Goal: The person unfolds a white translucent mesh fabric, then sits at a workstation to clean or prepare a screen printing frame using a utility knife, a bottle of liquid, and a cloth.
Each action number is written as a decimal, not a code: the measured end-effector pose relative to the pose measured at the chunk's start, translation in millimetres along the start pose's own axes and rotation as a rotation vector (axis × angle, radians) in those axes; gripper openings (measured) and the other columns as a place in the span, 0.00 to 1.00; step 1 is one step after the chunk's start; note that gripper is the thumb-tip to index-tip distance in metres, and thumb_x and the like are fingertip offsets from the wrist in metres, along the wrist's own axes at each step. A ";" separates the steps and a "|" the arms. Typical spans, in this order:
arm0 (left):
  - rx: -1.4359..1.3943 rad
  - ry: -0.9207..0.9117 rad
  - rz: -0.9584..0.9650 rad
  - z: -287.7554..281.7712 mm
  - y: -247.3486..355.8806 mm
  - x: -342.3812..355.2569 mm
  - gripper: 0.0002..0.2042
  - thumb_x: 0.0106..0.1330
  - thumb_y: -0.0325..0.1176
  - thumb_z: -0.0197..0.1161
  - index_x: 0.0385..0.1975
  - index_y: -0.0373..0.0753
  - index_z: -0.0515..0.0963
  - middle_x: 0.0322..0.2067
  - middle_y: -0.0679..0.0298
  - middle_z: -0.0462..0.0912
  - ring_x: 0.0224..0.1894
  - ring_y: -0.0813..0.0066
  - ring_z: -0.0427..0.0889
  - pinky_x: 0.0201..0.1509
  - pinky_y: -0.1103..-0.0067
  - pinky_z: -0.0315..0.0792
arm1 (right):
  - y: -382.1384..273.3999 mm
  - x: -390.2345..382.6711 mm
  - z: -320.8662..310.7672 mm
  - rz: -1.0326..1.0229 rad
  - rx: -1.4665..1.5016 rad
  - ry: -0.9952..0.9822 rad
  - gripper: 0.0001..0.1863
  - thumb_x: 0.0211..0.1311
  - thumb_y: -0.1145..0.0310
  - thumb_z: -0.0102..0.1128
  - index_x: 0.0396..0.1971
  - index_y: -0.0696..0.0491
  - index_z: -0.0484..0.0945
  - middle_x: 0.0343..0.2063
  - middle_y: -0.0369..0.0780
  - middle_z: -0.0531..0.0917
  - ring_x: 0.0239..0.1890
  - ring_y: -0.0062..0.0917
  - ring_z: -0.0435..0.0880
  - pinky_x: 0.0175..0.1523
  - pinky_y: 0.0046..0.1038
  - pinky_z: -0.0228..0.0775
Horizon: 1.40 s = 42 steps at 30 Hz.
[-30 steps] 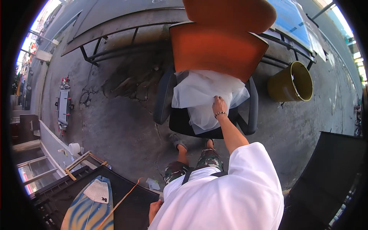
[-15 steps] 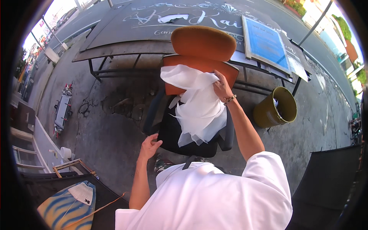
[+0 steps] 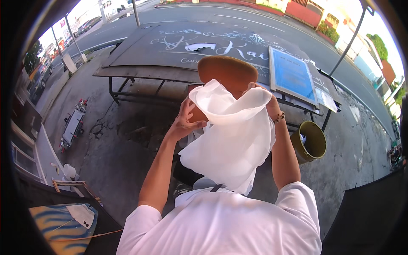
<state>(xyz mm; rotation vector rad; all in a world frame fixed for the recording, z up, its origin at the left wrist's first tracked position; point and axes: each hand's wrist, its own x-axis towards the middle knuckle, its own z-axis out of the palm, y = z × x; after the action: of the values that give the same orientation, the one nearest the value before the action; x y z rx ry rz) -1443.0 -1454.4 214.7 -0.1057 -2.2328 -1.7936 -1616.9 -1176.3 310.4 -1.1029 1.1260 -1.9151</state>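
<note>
A thin, sheer white cloth [image 3: 231, 140] hangs in loose folds from both my hands, in front of an orange office chair [image 3: 227, 70]. My right hand [image 3: 268, 100], with a beaded bracelet at the wrist, is closed on the cloth's upper right edge. At the upper left edge, my left hand [image 3: 185, 117] has its fingers against the cloth and its thumb pointing inward. The fingertips are partly hidden by the cloth. Its lower end drapes toward my lap and covers most of the chair's dark seat.
Beyond the chair stands a long table with a dark lettered board [image 3: 140, 51] on top. A blue framed screen [image 3: 293, 76] lies on it. An olive bin [image 3: 309, 142] stands at right. A metal rack-like object [image 3: 73, 126] and a striped board [image 3: 55, 225] are at left.
My left hand has risen from beside the chair to the cloth. My right hand has lifted its edge, and the cloth now hangs spread nearer to me. The view has tilted up.
</note>
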 end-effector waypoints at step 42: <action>-0.174 0.134 -0.148 -19.8 -12.7 134.8 0.14 0.70 0.31 0.63 0.53 0.36 0.77 0.40 0.65 0.85 0.42 0.75 0.86 0.46 0.78 0.79 | 59.5 -11.1 -61.1 0.114 -0.600 0.592 0.10 0.71 0.64 0.60 0.35 0.56 0.80 0.27 0.30 0.80 0.27 0.11 0.73 0.32 0.18 0.68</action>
<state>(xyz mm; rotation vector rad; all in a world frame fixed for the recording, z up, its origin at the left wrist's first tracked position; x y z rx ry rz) -1572.0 -1491.7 241.2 0.1453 -2.0378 -2.0066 -1659.9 -1170.3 236.2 -0.7253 2.1403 -1.9116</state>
